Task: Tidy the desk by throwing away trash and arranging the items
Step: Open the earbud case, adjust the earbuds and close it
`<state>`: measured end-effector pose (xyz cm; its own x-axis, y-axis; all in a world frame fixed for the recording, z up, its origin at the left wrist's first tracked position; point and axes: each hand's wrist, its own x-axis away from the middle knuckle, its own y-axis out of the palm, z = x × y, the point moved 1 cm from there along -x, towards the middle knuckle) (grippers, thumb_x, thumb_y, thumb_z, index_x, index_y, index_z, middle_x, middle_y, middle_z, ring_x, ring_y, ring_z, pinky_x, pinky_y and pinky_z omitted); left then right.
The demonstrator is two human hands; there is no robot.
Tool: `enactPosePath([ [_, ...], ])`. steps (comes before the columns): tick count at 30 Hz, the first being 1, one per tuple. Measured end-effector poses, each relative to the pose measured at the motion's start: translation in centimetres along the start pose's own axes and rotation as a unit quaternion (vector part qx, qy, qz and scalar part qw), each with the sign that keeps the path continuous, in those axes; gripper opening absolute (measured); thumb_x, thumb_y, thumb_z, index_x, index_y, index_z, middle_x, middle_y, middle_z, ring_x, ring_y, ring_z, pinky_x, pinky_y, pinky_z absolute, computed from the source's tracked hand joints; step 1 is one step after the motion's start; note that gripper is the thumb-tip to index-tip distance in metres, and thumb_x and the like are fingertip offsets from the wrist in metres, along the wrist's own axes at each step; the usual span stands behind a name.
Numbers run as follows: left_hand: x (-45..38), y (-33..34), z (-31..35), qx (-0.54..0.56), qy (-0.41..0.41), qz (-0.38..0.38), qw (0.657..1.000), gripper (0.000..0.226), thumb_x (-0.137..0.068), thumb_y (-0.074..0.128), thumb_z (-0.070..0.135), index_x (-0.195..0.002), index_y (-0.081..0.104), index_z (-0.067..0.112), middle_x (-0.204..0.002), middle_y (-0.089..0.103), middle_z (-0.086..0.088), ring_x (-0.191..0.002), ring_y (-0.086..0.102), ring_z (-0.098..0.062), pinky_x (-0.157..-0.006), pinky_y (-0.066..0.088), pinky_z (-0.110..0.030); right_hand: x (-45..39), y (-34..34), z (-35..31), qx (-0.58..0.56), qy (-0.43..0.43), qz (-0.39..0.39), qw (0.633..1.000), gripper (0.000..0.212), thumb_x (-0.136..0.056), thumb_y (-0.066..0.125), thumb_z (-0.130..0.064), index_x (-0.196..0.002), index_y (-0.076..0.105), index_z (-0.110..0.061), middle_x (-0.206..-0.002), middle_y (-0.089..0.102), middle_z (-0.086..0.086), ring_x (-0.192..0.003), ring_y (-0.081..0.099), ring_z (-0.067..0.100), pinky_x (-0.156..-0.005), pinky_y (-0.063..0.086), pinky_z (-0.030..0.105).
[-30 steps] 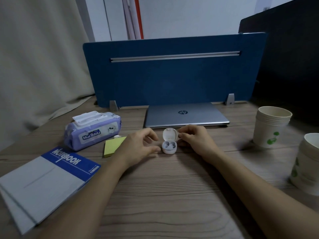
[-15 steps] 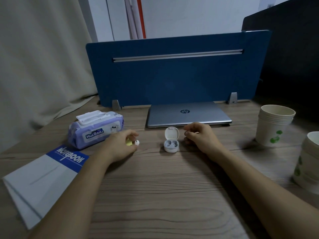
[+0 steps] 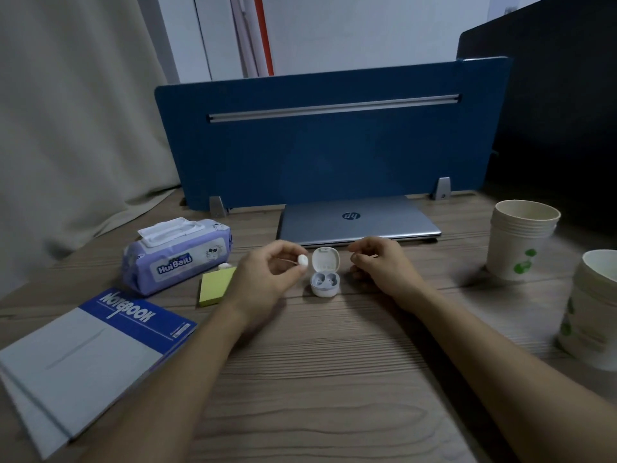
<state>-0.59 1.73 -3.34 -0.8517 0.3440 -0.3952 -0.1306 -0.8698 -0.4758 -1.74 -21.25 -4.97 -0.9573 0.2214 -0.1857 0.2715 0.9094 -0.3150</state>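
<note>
A small white earbud case [image 3: 324,283] stands on the desk with its lid up, in front of the closed silver laptop [image 3: 357,219]. My left hand [image 3: 267,276] pinches a white earbud [image 3: 302,261] just left of the case's lid. To the right of the case rests my right hand [image 3: 384,266], fingers loosely curled, holding nothing. Another white earbud [image 3: 225,266] lies by the yellow sticky notes [image 3: 215,287], next to the purple wet-wipes pack [image 3: 177,255].
Two blue-and-white notebooks [image 3: 83,355] lie stacked at the front left. Paper cup stacks stand at the right [image 3: 521,238] and at the far right edge [image 3: 591,309]. A blue divider panel [image 3: 327,138] closes off the back of the desk.
My left hand went left to the sticky notes, took hold of an earbud and brought it back beside the open case. My right hand let go of the lid and stayed near.
</note>
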Motion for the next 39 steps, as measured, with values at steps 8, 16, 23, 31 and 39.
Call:
enactPosePath([
  [8, -0.6, 2.0, -0.6, 0.007, -0.01, -0.024, 1.0, 0.02, -0.085, 0.077, 0.019, -0.102, 0.074, 0.03, -0.096, 0.077, 0.009, -0.092, 0.071, -0.004, -0.087, 0.057, -0.027, -0.2, 0.0, 0.0, -0.006, 0.008, -0.002, 1.0, 0.016, -0.095, 0.057, -0.01, -0.108, 0.066, -0.013, -0.087, 0.07, 0.01, -0.068, 0.067, 0.017, -0.059, 0.052, 0.034],
  [16, -0.8, 2.1, -1.5, -0.015, -0.011, -0.05, 0.999, 0.023, -0.086, 0.075, 0.024, -0.102, 0.071, 0.041, -0.099, 0.074, 0.012, -0.091, 0.069, -0.002, -0.077, 0.057, -0.024, -0.3, 0.1, 0.2, 0.003, 0.001, -0.003, 1.0, 0.016, -0.094, 0.058, -0.01, -0.107, 0.066, -0.013, -0.087, 0.07, 0.009, -0.067, 0.067, 0.016, -0.065, 0.055, 0.039],
  [23, -0.8, -0.8, -0.7, -0.143, 0.037, 0.029, 0.989, 0.017, -0.092, 0.066, 0.032, -0.106, 0.066, 0.041, -0.101, 0.063, 0.021, -0.093, 0.057, 0.01, -0.067, 0.045, -0.004, -0.3, 0.1, 0.2, 0.003, -0.002, 0.002, 1.0, 0.016, -0.094, 0.057, -0.009, -0.108, 0.066, -0.012, -0.086, 0.07, 0.009, -0.066, 0.066, 0.015, -0.066, 0.056, 0.04],
  [31, -0.7, -7.0, -4.8, -0.28, -0.132, 0.163, 0.937, 0.032, -0.095, 0.059, 0.02, -0.127, 0.061, 0.015, -0.125, 0.064, -0.01, -0.11, 0.058, -0.028, -0.089, 0.049, -0.043, 0.2, 0.1, -0.1, 0.003, -0.011, -0.007, 1.0, 0.017, -0.095, 0.057, -0.007, -0.108, 0.066, -0.012, -0.09, 0.069, 0.007, -0.07, 0.066, 0.016, -0.076, 0.058, 0.043],
  [39, -1.7, -5.5, -5.1, -0.348, -0.176, 0.103, 0.915, 0.035, -0.098, 0.054, 0.026, -0.13, 0.064, 0.017, -0.128, 0.064, -0.011, -0.113, 0.058, -0.031, -0.089, 0.052, -0.046, 0.6, 0.0, -0.3, 0.009, -0.007, -0.009, 1.0, 0.017, -0.096, 0.056, -0.008, -0.11, 0.066, -0.011, -0.093, 0.069, 0.01, -0.072, 0.065, 0.017, -0.075, 0.058, 0.043],
])
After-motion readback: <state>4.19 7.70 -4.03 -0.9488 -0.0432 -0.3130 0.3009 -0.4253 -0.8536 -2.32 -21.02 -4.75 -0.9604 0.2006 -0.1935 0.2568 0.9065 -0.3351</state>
